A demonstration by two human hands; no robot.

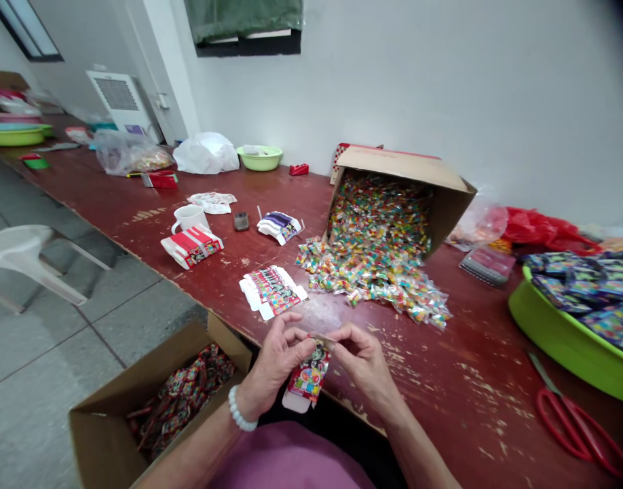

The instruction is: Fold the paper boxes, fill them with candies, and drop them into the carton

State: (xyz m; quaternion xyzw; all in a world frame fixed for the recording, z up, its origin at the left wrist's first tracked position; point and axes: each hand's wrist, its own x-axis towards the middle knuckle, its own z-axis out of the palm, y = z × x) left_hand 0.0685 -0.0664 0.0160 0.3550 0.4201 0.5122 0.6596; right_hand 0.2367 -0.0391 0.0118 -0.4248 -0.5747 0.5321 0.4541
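My left hand [278, 353] and my right hand [362, 356] pinch the top of a small colourful printed carton [307, 377] between them, just over the near edge of the red-brown table [469, 380]. Its white flap hangs down toward my lap. Just beyond my hands lies a stack of flat unfolded cartons [273, 291]. A cardboard box on its side [398, 197] spills a heap of small wrapped candies [377, 275] across the table. An open cardboard box [153, 407] with several filled cartons stands on the floor at my left.
Red scissors [576, 424] lie at the right by a green basin [571, 339] of dark packets. A white mug [189, 219], a phone [241, 221], more carton stacks [192, 246] and plastic bags [207, 153] sit further back. A white plastic chair [26, 261] stands on the left.
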